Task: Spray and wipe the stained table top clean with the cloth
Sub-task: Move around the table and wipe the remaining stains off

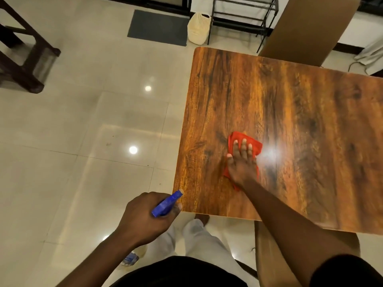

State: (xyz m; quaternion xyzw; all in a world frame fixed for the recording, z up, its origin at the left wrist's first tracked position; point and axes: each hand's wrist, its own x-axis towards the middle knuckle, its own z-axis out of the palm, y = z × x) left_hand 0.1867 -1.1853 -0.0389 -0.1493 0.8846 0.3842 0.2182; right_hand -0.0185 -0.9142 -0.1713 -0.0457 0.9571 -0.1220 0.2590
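Observation:
The wooden table top point(290, 96) fills the right half of the head view, with a bright light glare near its middle. A red cloth point(235, 139) lies on the table near its left front part. My right hand point(241, 162) presses flat on the cloth, fingers spread and pointing away from me. My left hand point(145, 216) is off the table, just left of its front left corner, wrapped around the blue head of a spray bottle point(165, 205). The nozzle points toward the table corner. The bottle's body hangs below my hand, partly hidden.
A wooden chair point(267, 245) stands under the table's front edge by my legs. A dark wooden bench point(22, 59) is at the far left. A grey mat point(157, 26), cream basket point(199, 27), black rack point(242, 19) and a brown board point(310, 27) sit beyond the table.

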